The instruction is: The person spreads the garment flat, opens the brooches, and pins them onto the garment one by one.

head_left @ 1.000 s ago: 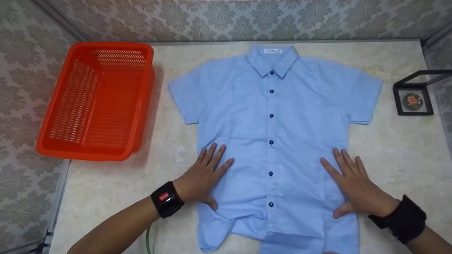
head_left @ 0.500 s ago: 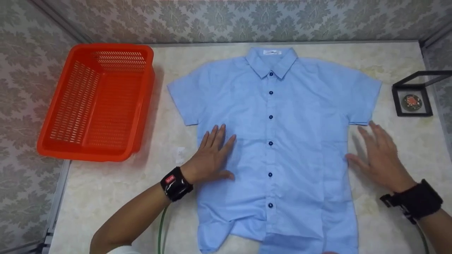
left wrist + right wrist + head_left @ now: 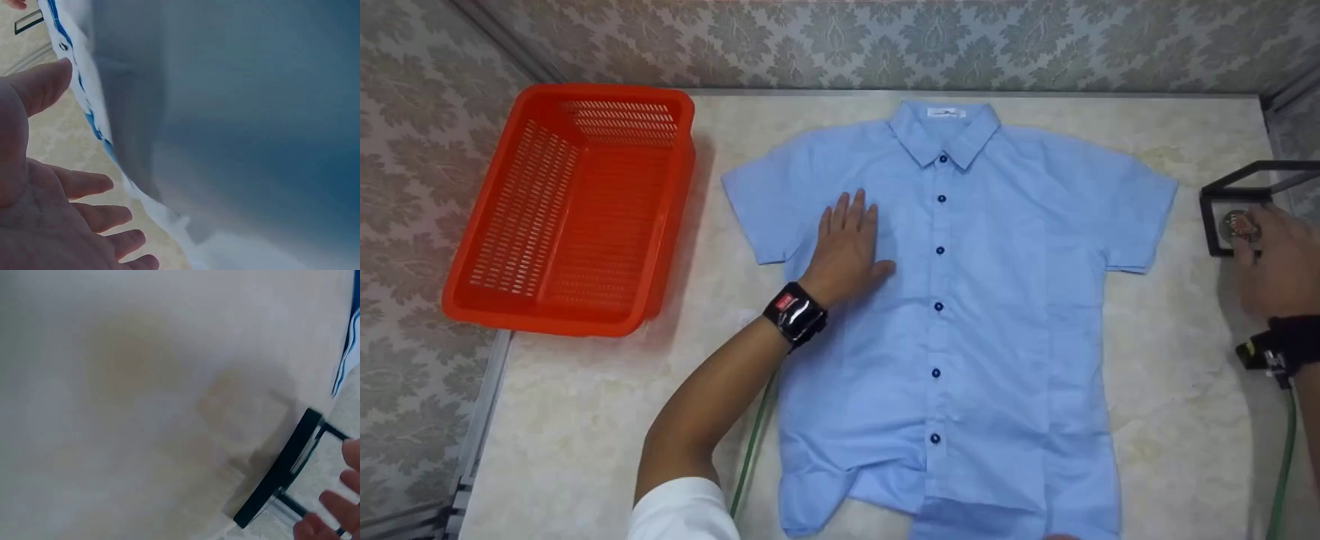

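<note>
A light blue short-sleeved shirt lies front up on the table, its dark buttons done up and its lower left hem folded. My left hand is over the chest of the shirt, fingers straight, and grips nothing; the left wrist view also shows this hand with its thumb spread beside the cloth. At the far right my right hand is at a small black display frame holding a round medallion. In the right wrist view its loosely bent fingers are by the frame; contact is unclear.
An orange-red plastic basket with slotted sides stands at the left of the table. Patterned wall panels border the table behind and at the sides. A green cable runs below the left forearm, another below the right wrist.
My left hand has moved up the shirt from its lower side to the chest. My right hand has left the shirt's right side and moved right to the black frame.
</note>
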The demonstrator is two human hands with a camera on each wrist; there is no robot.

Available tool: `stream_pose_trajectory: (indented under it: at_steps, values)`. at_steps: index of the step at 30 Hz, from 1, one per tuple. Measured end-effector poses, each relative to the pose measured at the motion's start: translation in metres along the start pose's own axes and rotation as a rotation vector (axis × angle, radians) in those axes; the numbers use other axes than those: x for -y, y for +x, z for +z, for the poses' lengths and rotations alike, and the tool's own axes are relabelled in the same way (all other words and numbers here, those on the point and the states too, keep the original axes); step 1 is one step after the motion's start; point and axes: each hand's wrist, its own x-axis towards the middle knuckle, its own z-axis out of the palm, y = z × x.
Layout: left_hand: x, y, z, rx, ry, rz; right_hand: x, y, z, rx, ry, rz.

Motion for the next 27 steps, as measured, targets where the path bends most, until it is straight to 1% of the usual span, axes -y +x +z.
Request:
stream_pose_trajectory:
  at_steps: [3, 4, 7, 10, 13, 17, 20, 23, 25, 27]
  values:
    - [-0.024, 0.016, 0.0, 0.008, 0.008, 0.023, -0.002, 0.008, 0.002, 0.031, -0.042, -0.054]
    - [-0.032, 0.022, 0.0, 0.017, 0.013, 0.033, -0.002, 0.009, 0.003, 0.04, -0.041, -0.075]
    - [-0.052, 0.037, -0.003, 0.052, 0.029, 0.069, 0.002, 0.01, 0.007, 0.073, -0.024, -0.098]
    - [-0.069, 0.05, -0.004, 0.085, 0.042, 0.103, 0.006, 0.012, 0.01, 0.085, -0.012, -0.102]
    - [-0.085, 0.061, -0.005, 0.106, 0.077, 0.15, 0.008, 0.015, 0.011, 0.086, 0.004, -0.089]
    - [-0.105, 0.075, -0.002, 0.107, 0.131, 0.205, 0.006, 0.018, 0.012, 0.08, 0.012, -0.053]
    - [-0.116, 0.086, 0.003, 0.09, 0.16, 0.232, 0.005, 0.021, 0.011, 0.082, -0.002, -0.012]
    - [-0.121, 0.097, 0.01, 0.069, 0.182, 0.247, 0.005, 0.024, 0.009, 0.093, -0.024, 0.048]
    - [-0.123, 0.104, 0.014, 0.066, 0.183, 0.24, 0.005, 0.026, 0.008, 0.1, -0.034, 0.08]
    - [-0.125, 0.109, 0.017, 0.081, 0.184, 0.22, 0.004, 0.028, 0.008, 0.098, -0.055, 0.087]
